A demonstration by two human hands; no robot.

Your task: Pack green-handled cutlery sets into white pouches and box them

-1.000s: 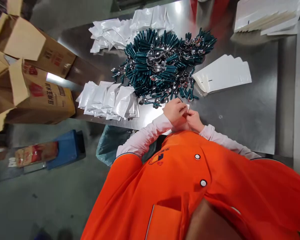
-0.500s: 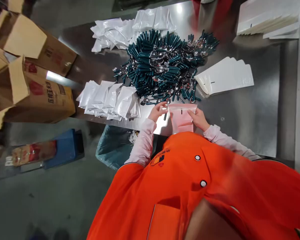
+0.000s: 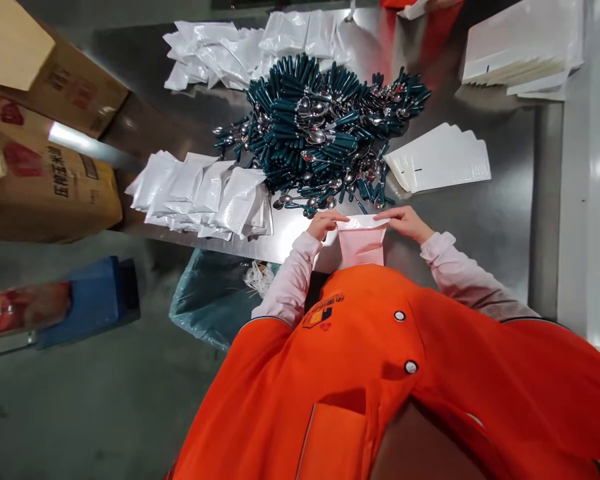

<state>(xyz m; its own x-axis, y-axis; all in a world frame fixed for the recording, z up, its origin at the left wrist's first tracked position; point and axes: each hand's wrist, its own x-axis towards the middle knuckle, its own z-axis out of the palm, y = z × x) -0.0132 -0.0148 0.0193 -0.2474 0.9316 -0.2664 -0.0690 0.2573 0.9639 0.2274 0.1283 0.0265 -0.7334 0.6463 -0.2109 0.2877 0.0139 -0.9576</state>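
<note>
A white plastic mailer bag, tinted pink by the orange apron, is held at the table's front edge, close to my body. My left hand pinches the left end of its upper edge, where a pale strip lies folded over. At the right end, my right hand grips the same edge between thumb and fingers. Just beyond my hands lies a large heap of spoons with dark green handles. Whatever may be inside the bag is hidden.
Filled white packets lie left of the heap, with more packets behind. Flat bags fan out on the right; another stack stands farther back. Cartons and a lined bin are at left. A co-worker's orange sleeve shows behind.
The spoon that was at my left hand is out of sight. My left hand has moved onto the bag, the right has shifted to its top corner, and the top edge is folded over.
</note>
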